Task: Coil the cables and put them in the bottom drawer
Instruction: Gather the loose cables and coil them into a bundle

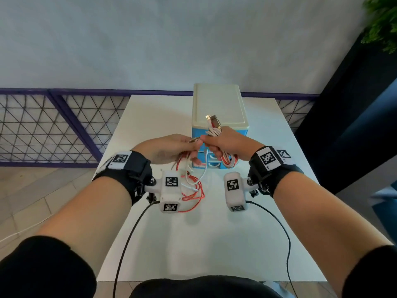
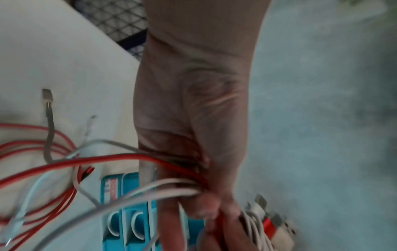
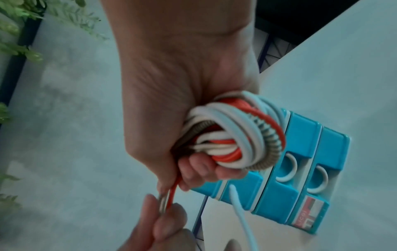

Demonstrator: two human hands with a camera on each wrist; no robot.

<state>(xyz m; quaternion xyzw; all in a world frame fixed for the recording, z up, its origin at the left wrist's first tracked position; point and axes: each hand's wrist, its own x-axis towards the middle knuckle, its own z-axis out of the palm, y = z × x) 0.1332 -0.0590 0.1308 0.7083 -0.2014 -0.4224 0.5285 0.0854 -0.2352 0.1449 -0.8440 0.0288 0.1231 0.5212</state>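
My right hand (image 1: 223, 140) grips a coil of white, red and grey braided cables (image 3: 234, 134), held in front of the blue drawer unit (image 1: 219, 108). USB plugs (image 1: 213, 121) stick up above its fist. My left hand (image 1: 171, 147) pinches the loose strands (image 2: 163, 163) of the same cables just left of the right hand. The rest of the red and white cable (image 1: 193, 190) trails down in loops onto the white table (image 1: 214, 244). The drawers (image 3: 300, 171) with white ring handles are all pushed in.
The drawer unit has a cream lid (image 1: 219, 102) and stands at the table's far middle. A loose USB plug (image 2: 47, 96) lies on the table. A purple mesh fence (image 1: 53, 125) runs behind; a plant (image 1: 382, 24) is at the top right.
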